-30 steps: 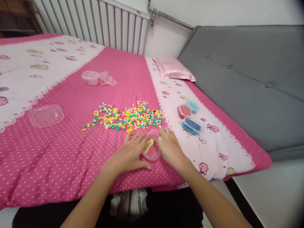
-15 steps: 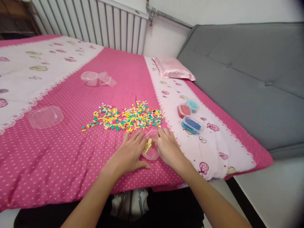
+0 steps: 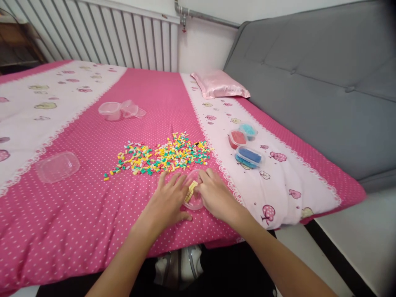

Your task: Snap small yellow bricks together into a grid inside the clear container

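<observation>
A small clear plastic container [image 3: 196, 205] sits on the bed in front of me, with pale yellow pieces [image 3: 191, 190] lined up in a row inside. My left hand [image 3: 168, 202] reaches over its left side, fingers spread and thumb apart. My right hand [image 3: 215, 194] is at the right side with its fingers bent inward, tips down by the yellow row. Whatever those fingertips may pinch is hidden. Just beyond both hands lies a loose pile of small coloured pieces [image 3: 176, 152] in yellow, green, white and pink.
Tubs with red [image 3: 237, 138], light blue [image 3: 248, 130] and dark blue contents [image 3: 250, 156] stand at the right. A clear lid [image 3: 58, 167] lies at the left; clear empty tubs [image 3: 110, 110] are farther back. A pink pillow [image 3: 221, 84] rests by the grey headboard [image 3: 309, 78].
The camera view has tilted and shifted slightly. Both hands stay at the container, and the right fingertips have moved a little against the yellow row.
</observation>
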Available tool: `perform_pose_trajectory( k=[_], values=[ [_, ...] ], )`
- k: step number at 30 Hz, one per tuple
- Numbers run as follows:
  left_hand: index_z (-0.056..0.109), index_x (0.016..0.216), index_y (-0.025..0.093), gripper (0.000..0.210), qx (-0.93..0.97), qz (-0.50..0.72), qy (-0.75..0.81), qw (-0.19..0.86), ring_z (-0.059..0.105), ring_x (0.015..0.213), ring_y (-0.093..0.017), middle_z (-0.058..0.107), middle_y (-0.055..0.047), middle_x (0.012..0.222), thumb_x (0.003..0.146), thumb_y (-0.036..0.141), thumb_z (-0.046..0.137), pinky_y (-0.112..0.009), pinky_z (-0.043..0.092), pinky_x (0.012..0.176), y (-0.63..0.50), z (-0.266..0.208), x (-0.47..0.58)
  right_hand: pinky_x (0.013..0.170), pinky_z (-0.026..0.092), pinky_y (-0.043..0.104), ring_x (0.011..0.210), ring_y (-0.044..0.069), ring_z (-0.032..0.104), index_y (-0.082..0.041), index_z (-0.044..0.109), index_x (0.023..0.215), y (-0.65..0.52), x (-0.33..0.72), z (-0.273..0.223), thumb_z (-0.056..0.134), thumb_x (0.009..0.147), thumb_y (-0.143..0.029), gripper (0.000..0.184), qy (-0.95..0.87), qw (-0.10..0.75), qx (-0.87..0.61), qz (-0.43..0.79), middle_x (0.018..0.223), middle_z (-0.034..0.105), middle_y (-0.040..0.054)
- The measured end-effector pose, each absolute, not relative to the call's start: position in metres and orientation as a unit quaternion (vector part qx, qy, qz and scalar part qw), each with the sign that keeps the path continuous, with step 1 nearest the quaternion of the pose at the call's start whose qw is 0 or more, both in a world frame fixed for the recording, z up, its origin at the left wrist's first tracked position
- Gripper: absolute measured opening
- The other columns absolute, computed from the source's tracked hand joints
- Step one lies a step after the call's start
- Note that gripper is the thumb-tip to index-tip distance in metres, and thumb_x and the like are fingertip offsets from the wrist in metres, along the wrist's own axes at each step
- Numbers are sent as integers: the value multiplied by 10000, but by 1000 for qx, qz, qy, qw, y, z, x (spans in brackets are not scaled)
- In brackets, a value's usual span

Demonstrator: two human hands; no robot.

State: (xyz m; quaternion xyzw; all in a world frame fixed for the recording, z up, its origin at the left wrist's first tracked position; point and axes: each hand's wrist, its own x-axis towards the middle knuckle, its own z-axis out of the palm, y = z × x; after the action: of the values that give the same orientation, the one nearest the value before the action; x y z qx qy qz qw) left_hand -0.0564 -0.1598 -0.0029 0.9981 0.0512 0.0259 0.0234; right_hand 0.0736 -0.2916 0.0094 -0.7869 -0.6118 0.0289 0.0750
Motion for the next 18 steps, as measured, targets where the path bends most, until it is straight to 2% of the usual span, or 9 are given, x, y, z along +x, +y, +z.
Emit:
perform_pose_trajectory(
  k=[5,18],
  values=[
    [540,1409,142,917,998,25,47,18,405,1445,-422,498,-221,1524,664,546,890,-719,175,1196,-159,-5,-56,877,401,395,1061,275,469,-157,721,812,-294,75,14,541,939,-103,227,-612,77,-787,25,1047,572,119],
    [503,1432,166,939,998,23,58,31,407,1440,-421,500,-213,1521,656,507,907,-702,162,1195,-159,1,-57,861,399,383,1042,267,467,-157,724,821,-295,75,12,531,931,-81,235,-613,78,-786,26,1042,578,115]
  ],
)
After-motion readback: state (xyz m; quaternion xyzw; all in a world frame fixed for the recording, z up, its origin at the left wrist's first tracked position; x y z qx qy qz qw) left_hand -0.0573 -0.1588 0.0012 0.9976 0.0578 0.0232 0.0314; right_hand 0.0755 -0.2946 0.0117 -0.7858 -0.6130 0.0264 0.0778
